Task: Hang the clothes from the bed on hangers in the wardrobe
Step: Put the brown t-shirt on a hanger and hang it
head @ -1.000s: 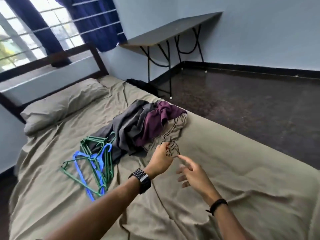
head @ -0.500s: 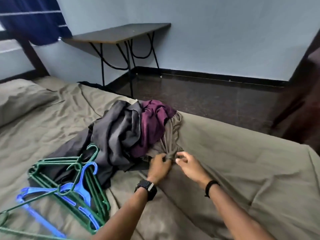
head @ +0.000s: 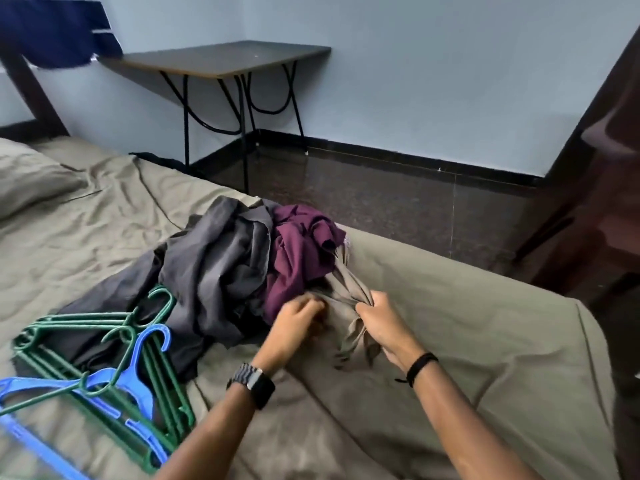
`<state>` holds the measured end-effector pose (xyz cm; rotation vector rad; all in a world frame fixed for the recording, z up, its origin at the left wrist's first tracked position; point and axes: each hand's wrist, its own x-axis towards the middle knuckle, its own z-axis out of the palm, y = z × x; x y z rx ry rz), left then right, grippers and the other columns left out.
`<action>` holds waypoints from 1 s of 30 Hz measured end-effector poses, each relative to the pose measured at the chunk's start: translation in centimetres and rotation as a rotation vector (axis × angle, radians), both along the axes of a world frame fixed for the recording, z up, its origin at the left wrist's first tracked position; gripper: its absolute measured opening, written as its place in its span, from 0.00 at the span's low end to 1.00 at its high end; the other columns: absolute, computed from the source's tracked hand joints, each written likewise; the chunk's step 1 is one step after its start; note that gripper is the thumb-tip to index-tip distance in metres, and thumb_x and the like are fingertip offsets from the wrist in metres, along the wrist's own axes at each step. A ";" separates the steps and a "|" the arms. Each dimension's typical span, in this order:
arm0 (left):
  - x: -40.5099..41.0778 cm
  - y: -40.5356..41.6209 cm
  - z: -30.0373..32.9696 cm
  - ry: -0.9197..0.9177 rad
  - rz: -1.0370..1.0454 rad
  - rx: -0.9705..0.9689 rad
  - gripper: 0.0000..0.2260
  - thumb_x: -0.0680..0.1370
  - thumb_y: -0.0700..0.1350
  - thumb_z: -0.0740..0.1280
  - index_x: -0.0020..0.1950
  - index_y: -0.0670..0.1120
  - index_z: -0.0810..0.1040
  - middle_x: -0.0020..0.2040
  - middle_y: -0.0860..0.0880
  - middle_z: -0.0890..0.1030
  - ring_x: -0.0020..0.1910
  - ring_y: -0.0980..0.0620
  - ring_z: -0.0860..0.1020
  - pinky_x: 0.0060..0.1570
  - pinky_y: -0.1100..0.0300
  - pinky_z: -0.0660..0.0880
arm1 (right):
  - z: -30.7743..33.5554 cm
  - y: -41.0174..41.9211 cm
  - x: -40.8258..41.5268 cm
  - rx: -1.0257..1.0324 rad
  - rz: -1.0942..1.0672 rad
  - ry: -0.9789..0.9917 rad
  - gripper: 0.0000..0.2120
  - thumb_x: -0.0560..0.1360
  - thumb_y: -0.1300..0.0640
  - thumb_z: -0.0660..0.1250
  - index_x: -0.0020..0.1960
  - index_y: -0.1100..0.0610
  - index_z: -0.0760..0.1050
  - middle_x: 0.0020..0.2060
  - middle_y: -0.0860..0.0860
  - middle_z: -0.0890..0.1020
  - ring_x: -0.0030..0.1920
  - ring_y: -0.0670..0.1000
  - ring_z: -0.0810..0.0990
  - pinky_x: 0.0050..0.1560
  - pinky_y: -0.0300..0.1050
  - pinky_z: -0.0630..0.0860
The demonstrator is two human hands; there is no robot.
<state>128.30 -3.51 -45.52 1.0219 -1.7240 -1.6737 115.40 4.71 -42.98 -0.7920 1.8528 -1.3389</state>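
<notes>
We've got both hands on the olive-grey garment (head: 341, 296) at the near edge of the clothes pile (head: 242, 265) on the bed (head: 467, 341), likely to pull it free w/o dragging the maroon top (head: 298, 251) along. Right hand (head: 379, 318) clenches a bunched fold, knuckles up, wrist low. Left hand (head: 294, 320) curls into the same cloth beside the maroon piece; exact grip is hard to tell. Green & blue hangers (head: 114, 358) lie left of the pile, untouched, prob. for the next step.
</notes>
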 end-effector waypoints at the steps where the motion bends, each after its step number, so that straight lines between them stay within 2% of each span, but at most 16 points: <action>1: -0.5 -1.3 0.7 -0.012 0.051 -0.011 0.06 0.80 0.40 0.62 0.46 0.45 0.78 0.41 0.47 0.79 0.35 0.56 0.77 0.34 0.64 0.75 | 1.2 0.2 -0.4 -0.046 -0.007 0.000 0.13 0.72 0.72 0.54 0.44 0.64 0.77 0.34 0.56 0.76 0.36 0.55 0.74 0.38 0.50 0.69; 3: -0.7 -4.0 1.6 -0.047 0.120 0.004 0.09 0.82 0.43 0.61 0.58 0.42 0.76 0.52 0.44 0.78 0.49 0.49 0.78 0.50 0.58 0.77 | 3.7 0.8 -1.1 -0.148 -0.040 0.009 0.12 0.73 0.73 0.55 0.43 0.64 0.76 0.35 0.56 0.75 0.38 0.54 0.73 0.38 0.47 0.68; 5: 0.3 -6.3 3.2 0.016 0.238 -0.016 0.14 0.83 0.42 0.59 0.67 0.39 0.71 0.61 0.44 0.77 0.58 0.44 0.77 0.60 0.49 0.74 | 6.5 1.9 -1.8 -0.268 -0.060 0.019 0.16 0.72 0.74 0.56 0.41 0.60 0.79 0.37 0.52 0.82 0.40 0.49 0.79 0.41 0.40 0.74; 7: 2.3 -8.2 4.2 0.068 0.256 -0.240 0.15 0.82 0.38 0.61 0.68 0.41 0.71 0.64 0.48 0.78 0.60 0.51 0.78 0.65 0.50 0.72 | 9.3 3.2 -2.6 -0.419 -0.057 0.008 0.21 0.71 0.76 0.54 0.37 0.59 0.81 0.37 0.48 0.85 0.42 0.43 0.83 0.45 0.31 0.75; 9: 3.1 -9.8 4.6 0.116 0.208 -0.240 0.14 0.82 0.41 0.61 0.68 0.44 0.72 0.64 0.45 0.78 0.56 0.50 0.79 0.56 0.50 0.77 | 11.6 4.2 -3.5 -0.555 -0.083 -0.067 0.22 0.71 0.78 0.53 0.32 0.60 0.80 0.35 0.50 0.85 0.43 0.45 0.83 0.49 0.33 0.76; 11: 2.3 -10.6 5.0 -0.024 0.228 -0.106 0.17 0.84 0.46 0.55 0.71 0.43 0.70 0.61 0.42 0.77 0.49 0.46 0.78 0.47 0.52 0.76 | 13.3 5.0 -4.3 -0.668 -0.131 -0.136 0.24 0.72 0.77 0.52 0.31 0.58 0.79 0.35 0.52 0.84 0.42 0.49 0.82 0.50 0.37 0.78; 13: 2.5 -11.2 5.5 -0.044 0.188 -0.088 0.18 0.85 0.47 0.52 0.70 0.42 0.69 0.65 0.41 0.75 0.53 0.46 0.76 0.45 0.54 0.74 | 14.7 5.6 -4.9 -0.786 -0.191 -0.215 0.22 0.73 0.76 0.51 0.32 0.59 0.77 0.32 0.51 0.83 0.38 0.48 0.81 0.45 0.37 0.79; 15: 3.6 -11.0 7.6 0.080 0.120 -0.250 0.18 0.85 0.48 0.47 0.67 0.45 0.72 0.69 0.42 0.73 0.62 0.48 0.74 0.55 0.54 0.74 | 15.8 6.2 -5.5 -0.889 -0.286 -0.309 0.18 0.75 0.74 0.51 0.36 0.60 0.73 0.30 0.49 0.81 0.34 0.46 0.80 0.40 0.35 0.78; 17: 5.0 -10.8 9.3 0.160 -0.103 -0.606 0.24 0.85 0.47 0.42 0.68 0.39 0.72 0.69 0.42 0.73 0.69 0.44 0.70 0.70 0.51 0.62 | 16.6 6.9 -6.4 -0.972 -0.366 -0.415 0.15 0.76 0.71 0.52 0.39 0.57 0.71 0.30 0.48 0.79 0.33 0.45 0.78 0.39 0.35 0.76; 18: 5.3 -11.3 9.0 0.152 -0.176 -0.669 0.25 0.85 0.48 0.42 0.69 0.36 0.71 0.69 0.41 0.73 0.70 0.42 0.69 0.73 0.49 0.59 | 17.1 7.4 -6.7 -1.005 -0.382 -0.464 0.13 0.75 0.69 0.54 0.39 0.56 0.71 0.31 0.50 0.78 0.33 0.46 0.77 0.39 0.35 0.75; 20: 4.7 -11.4 7.7 0.094 -0.212 -0.656 0.21 0.84 0.43 0.45 0.68 0.35 0.71 0.68 0.38 0.73 0.69 0.42 0.70 0.71 0.52 0.61 | 18.3 8.7 -7.3 -1.065 -0.360 -0.526 0.09 0.69 0.64 0.59 0.35 0.55 0.74 0.30 0.50 0.77 0.32 0.45 0.77 0.38 0.35 0.75; 22: 2.8 -11.9 5.5 0.020 -0.003 -0.307 0.15 0.83 0.38 0.52 0.66 0.37 0.72 0.66 0.38 0.74 0.60 0.45 0.77 0.58 0.59 0.73 | 19.7 10.2 -7.9 -1.125 -0.296 -0.543 0.16 0.70 0.62 0.58 0.26 0.55 0.77 0.27 0.48 0.79 0.31 0.43 0.79 0.37 0.34 0.76; 24: 1.2 -12.4 3.3 -0.078 0.193 0.009 0.12 0.80 0.35 0.60 0.63 0.38 0.73 0.55 0.41 0.79 0.49 0.47 0.78 0.46 0.58 0.75 | 21.2 11.3 -8.3 -1.144 -0.278 -0.531 0.21 0.75 0.64 0.55 0.27 0.55 0.77 0.27 0.47 0.80 0.32 0.44 0.81 0.39 0.34 0.77; 25: 0.7 -12.6 3.2 -0.142 0.215 -0.018 0.12 0.79 0.34 0.62 0.62 0.38 0.73 0.52 0.41 0.78 0.50 0.45 0.78 0.47 0.57 0.73 | 21.6 11.6 -8.5 -1.136 -0.278 -0.517 0.20 0.76 0.64 0.55 0.30 0.54 0.77 0.27 0.46 0.80 0.32 0.44 0.81 0.39 0.34 0.77; 27: -0.2 -11.7 3.4 -0.318 0.144 -0.195 0.12 0.76 0.33 0.66 0.60 0.36 0.75 0.54 0.38 0.79 0.56 0.42 0.78 0.51 0.58 0.70 | 22.0 11.6 -8.6 -1.054 -0.297 -0.454 0.22 0.78 0.66 0.53 0.32 0.54 0.76 0.27 0.47 0.80 0.32 0.44 0.80 0.38 0.36 0.78; 30: -2.5 -6.8 3.6 -0.394 -0.173 -0.476 0.26 0.73 0.38 0.72 0.69 0.40 0.69 0.62 0.46 0.75 0.62 0.50 0.73 0.55 0.71 0.65 | 21.9 11.6 -8.5 -0.929 -0.334 -0.396 0.23 0.79 0.67 0.53 0.32 0.54 0.77 0.29 0.49 0.80 0.33 0.47 0.81 0.40 0.40 0.80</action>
